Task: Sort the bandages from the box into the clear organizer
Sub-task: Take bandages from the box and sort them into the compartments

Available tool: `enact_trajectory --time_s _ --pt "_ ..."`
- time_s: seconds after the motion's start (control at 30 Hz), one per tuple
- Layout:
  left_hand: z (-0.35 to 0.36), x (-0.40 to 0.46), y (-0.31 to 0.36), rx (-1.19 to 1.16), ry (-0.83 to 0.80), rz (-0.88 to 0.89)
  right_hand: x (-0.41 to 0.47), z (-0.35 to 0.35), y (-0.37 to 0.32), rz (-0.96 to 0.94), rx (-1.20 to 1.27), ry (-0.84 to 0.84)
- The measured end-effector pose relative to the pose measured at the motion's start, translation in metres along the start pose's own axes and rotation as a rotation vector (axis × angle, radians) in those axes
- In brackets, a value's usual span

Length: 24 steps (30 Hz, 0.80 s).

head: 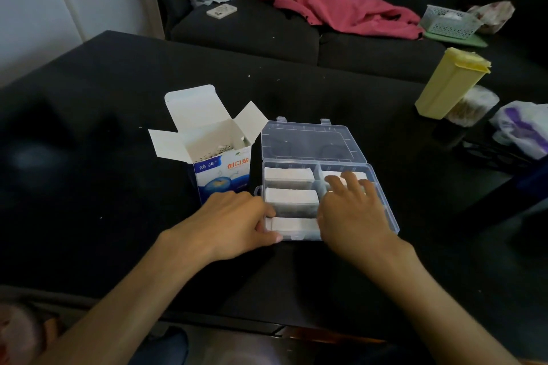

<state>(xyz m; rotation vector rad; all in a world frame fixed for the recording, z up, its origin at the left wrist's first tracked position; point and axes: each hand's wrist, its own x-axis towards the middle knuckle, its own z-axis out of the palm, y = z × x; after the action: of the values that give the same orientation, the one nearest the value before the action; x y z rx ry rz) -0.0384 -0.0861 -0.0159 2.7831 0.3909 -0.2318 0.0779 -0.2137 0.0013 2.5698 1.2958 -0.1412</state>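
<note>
Yellow container [450,84] well right, open box [219,163] beside clear organizer [388,210] — bandage stacks [289,178] fill compartments; left hand [231,216] grips its corner, right hand [353,213] fingers spread onto bandages.

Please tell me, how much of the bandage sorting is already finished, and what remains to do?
Done: the three left compartments of the clear organizer hold white bandage stacks. In hand: the right hand presses bandages in a right compartment, while the left hand holds the organizer's near-left corner. Left: the open box seems to contain a few more bandages, and the lid is open.

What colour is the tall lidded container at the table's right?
Pale yellow container; head view.
</note>
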Motion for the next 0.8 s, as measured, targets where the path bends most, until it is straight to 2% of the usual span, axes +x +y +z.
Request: enact_trajectory --time_s 0.17,0.33,0.47,0.53,0.57,0.63,0.7,0.73,0.8 --pt "0.0 0.0 0.0 -0.013 -0.007 0.015 0.007 0.007 0.004 0.031 0.162 0.054" --pt "-0.003 -0.001 0.0 -0.006 0.014 0.007 0.007 0.006 0.013 -0.019 0.245 0.06" --pt "-0.016 -0.01 0.0 -0.094 0.113 -0.017 0.007 -0.015 0.035 -0.021 0.585 0.023" --pt "-0.027 -0.015 0.003 -0.231 0.288 -0.067 0.006 -0.027 0.043 -0.046 0.764 0.07" --pt "-0.03 -0.018 0.003 -0.263 0.44 -0.087 0.005 -0.032 0.044 -0.071 0.827 0.108" --pt "-0.038 -0.026 -0.002 -0.211 0.804 -0.124 0.002 -0.041 0.038 -0.148 0.914 0.179" --pt "-0.043 -0.033 -0.013 -0.083 1.068 -0.194 0.002 -0.046 0.024 -0.219 0.923 0.218" --pt "-0.044 -0.035 -0.021 -0.03 1.111 -0.264 0.004 -0.046 0.015 -0.241 0.903 0.24" --pt "-0.044 -0.037 -0.039 0.004 1.049 -0.427 0.011 -0.049 -0.006 -0.28 0.826 0.318"
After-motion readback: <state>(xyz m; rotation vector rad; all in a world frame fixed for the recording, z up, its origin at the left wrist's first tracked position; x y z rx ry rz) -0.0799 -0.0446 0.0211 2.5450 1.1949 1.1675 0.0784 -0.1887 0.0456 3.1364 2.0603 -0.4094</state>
